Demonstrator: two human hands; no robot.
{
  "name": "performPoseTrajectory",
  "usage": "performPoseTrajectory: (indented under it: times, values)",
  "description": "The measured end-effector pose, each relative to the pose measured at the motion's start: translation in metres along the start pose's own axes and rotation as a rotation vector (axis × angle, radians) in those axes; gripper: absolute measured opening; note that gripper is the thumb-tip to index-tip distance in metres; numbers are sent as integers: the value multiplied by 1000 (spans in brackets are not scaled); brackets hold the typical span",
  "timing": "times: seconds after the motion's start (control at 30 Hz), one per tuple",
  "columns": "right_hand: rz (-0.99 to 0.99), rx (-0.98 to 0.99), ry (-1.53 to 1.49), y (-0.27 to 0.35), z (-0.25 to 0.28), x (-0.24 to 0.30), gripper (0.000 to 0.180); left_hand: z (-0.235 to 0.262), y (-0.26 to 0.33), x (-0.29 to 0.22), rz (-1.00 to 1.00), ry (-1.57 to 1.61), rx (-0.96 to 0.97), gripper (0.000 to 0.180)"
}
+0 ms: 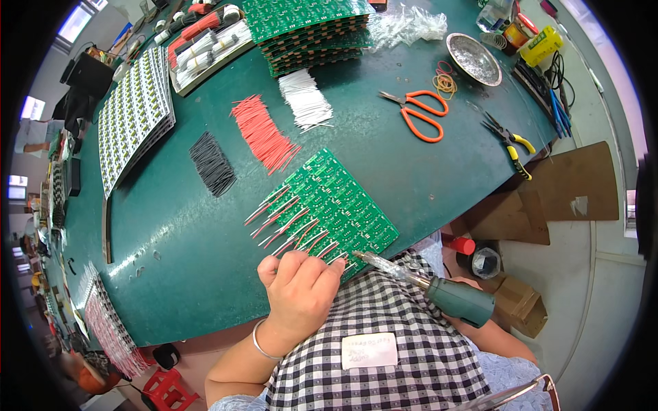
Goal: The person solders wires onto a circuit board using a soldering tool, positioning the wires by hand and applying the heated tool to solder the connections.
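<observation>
A green circuit board (353,205) lies near the table's front edge, with several rows of short red and white wires (295,218) sticking out over its left part. My left hand (301,291) is closed at the board's near edge, its thumb and finger pinching a wire whose end meets the board. My right hand (467,282) grips a soldering iron (456,300) by its dark green handle, which hides most of the fingers. The iron's tip touches or hovers just over the board, right beside my left fingertips. Beyond the board lie bundles of black wires (212,164), red wires (264,133) and white wires (305,101).
A tall stack of green boards (308,31) stands at the back. Orange-handled scissors (418,113), yellow-handled pliers (508,144) and a metal dish (474,59) lie to the right. White panels (133,116) lean at left; finished wired boards (110,318) sit at the lower left edge.
</observation>
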State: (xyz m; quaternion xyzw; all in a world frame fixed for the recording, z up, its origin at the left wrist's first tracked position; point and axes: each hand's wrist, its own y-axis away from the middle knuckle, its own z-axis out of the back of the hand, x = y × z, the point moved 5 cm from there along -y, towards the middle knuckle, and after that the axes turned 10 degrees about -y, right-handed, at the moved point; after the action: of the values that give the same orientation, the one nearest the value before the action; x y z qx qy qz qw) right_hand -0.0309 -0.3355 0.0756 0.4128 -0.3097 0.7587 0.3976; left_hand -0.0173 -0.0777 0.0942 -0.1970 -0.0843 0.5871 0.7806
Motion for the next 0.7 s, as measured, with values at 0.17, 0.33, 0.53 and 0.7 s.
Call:
performPoseTrajectory:
  times: [0.17, 0.33, 0.53, 0.7]
  values:
    - [50, 43, -18, 2, -2, -3, 38, -1, 0, 1, -3, 9, 7, 13]
    - [62, 62, -24, 5, -2, -8, 43, -1, 0, 1, -11, 4, 13, 14]
    - [-71, 72, -130, 10, -2, -14, 43, -1, 0, 2, -6, 1, 18, 14]
    - [54, -35, -9, 3, 1, 2, 36, -1, -1, 1, 1, -9, 19, 13]
